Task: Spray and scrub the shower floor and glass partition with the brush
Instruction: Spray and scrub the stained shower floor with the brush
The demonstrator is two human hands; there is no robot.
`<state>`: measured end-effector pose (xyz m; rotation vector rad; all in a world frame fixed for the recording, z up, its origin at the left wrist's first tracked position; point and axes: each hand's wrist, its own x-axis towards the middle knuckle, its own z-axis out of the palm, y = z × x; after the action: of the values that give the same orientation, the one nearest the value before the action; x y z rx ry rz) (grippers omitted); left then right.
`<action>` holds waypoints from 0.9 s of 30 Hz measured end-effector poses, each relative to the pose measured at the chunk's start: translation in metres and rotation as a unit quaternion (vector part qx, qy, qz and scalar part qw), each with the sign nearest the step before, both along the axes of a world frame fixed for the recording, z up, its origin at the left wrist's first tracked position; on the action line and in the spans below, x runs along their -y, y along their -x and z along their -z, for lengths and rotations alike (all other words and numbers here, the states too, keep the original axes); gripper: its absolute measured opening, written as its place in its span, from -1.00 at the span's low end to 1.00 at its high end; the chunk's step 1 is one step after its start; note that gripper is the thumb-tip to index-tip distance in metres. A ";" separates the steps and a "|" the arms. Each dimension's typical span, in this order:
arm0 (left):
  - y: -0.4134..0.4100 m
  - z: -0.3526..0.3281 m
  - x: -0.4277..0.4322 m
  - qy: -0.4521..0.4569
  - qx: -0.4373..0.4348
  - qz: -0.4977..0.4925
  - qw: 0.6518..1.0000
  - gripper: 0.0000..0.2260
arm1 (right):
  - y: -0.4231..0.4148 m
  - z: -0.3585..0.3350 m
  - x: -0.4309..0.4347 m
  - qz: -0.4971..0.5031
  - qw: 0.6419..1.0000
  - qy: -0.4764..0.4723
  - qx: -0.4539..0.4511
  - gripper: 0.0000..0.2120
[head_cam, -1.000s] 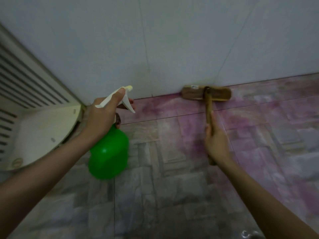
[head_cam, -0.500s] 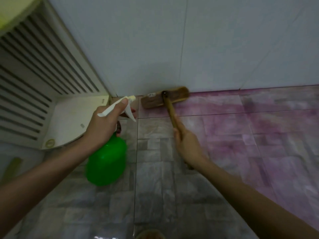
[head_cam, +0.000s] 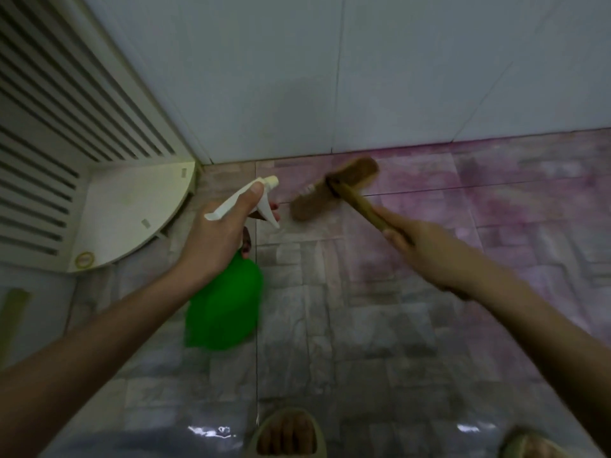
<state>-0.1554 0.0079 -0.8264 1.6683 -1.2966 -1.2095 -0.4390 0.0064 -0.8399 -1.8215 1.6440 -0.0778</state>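
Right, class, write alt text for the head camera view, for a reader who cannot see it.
Looking down, a person's left hand grips a green spray bottle by its white trigger head, while the right hand holds a wooden-handled brush angled down to the pink-stained tiled floor near a white wall. A white corner shelf sits at the left.

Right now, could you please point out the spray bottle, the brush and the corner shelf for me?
spray bottle (head_cam: 224, 309), head view, on its green body.
brush (head_cam: 357, 175), head view, on its bristle head.
corner shelf (head_cam: 132, 213), head view, on its flat top.
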 end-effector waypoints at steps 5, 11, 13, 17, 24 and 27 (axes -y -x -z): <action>0.026 -0.008 0.007 0.010 -0.026 0.033 0.999 -0.56 | 0.043 -0.060 -0.059 0.038 0.992 -0.118 -0.020 -0.63; 0.061 -0.014 0.017 0.009 -0.031 0.078 0.996 -0.72 | 0.076 -0.004 -0.023 0.027 0.999 0.016 -0.031 -0.58; 0.074 -0.015 0.022 0.005 -0.031 0.086 0.996 -0.76 | 0.095 -0.034 -0.072 0.092 0.994 -0.049 -0.025 -0.61; 0.100 -0.017 0.030 0.015 -0.022 0.106 0.994 -0.78 | 0.098 -0.033 -0.072 0.103 0.993 -0.048 -0.015 -0.56; 0.140 -0.014 0.044 0.024 -0.029 0.147 0.988 -0.74 | 0.143 -0.025 -0.058 0.175 0.984 -0.017 -0.043 -0.60; 0.157 -0.014 0.054 0.028 -0.026 0.164 0.986 -0.78 | 0.146 -0.042 -0.086 0.232 0.968 -0.081 -0.053 -0.59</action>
<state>-0.3123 -0.0458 -0.8119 1.4102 -1.6007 -1.3812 -0.5849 0.0929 -0.7983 -1.3117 2.0607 -0.0481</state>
